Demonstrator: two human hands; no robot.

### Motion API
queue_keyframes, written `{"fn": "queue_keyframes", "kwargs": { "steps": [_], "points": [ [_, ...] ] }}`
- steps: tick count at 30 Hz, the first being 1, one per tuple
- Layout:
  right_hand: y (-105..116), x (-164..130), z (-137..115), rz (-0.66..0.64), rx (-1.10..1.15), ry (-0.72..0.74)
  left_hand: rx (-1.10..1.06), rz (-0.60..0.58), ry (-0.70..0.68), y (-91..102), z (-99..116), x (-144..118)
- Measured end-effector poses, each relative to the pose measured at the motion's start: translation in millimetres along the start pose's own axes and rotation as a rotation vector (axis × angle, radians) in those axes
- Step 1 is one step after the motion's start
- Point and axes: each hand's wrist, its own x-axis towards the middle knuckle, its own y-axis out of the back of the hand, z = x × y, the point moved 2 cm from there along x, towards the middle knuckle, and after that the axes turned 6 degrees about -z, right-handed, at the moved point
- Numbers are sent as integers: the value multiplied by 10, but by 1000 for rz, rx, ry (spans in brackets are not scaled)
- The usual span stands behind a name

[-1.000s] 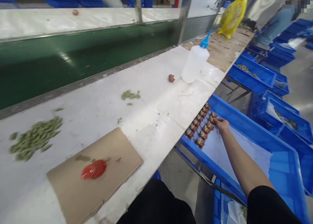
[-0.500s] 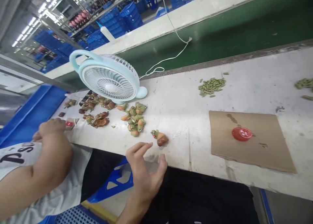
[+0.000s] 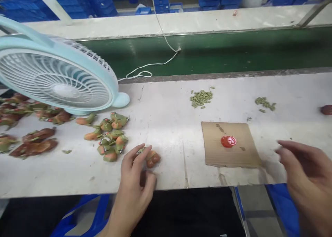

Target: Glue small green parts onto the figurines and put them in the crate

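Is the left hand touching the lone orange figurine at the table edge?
Touching: the head view shows the left hand with fingertips resting on the orange figurine.

we've got a long white workbench (image 3: 168, 133) running left to right, scuffed and stained, with a green conveyor belt (image 3: 207, 52) along its far edge. far left on the bench we see a pale blue fan (image 3: 55, 79), its white cord (image 3: 155, 62) trailing over the belt. brown and green figurines (image 3: 28, 126) lie beneath and beside the fan, and a tighter cluster of green-orange figurines (image 3: 110, 135) sits just right of them. one lone figurine (image 3: 152, 158) lies at the near edge. to the right, a cardboard sheet (image 3: 229, 145) with a red lid (image 3: 228, 141) on it. beyond it, two small heaps of green bits (image 3: 201, 98), well apart. a brown piece (image 3: 326, 110) at the right edge.
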Motion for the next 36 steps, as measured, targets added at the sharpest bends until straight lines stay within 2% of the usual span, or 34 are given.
{"fn": "queue_keyframes", "kwargs": {
  "steps": [1,4,6,8,12,16,21,25,28,31,33,36],
  "points": [
    [-80,125,-133,-73,-3,31,-7,-23,-35,25,-62,13],
    [-302,615,-392,-119,-67,150,21,-77,-218,48,-289,55],
    [-404,940,-414,-161,-134,169,66,-66,-295,15,-420,85],
    [-464,1189,-373,-187,-210,165,96,-36,-317,-39,-470,114],
    [-530,1443,-280,-179,-353,96,103,-36,-357,-153,-298,166],
    [-563,1522,-267,-220,-412,49,-78,-56,-344,-229,-6,214],
    [-490,1517,-394,-309,-417,-41,-229,-33,-273,-291,237,260],
    [-384,1390,-577,-348,-355,-100,-25,-25,-150,-345,323,277],
    [-266,1202,-666,-346,-223,-159,-18,-73,-83,-373,365,281],
    [-131,930,-696,-357,-68,-183,-136,-118,-54,-399,419,281],
    [-62,701,-728,-375,92,-114,-283,-128,-10,-419,467,277],
    [-46,300,-837,-456,428,9,-629,-128,105,-433,576,275]
  ]
}}
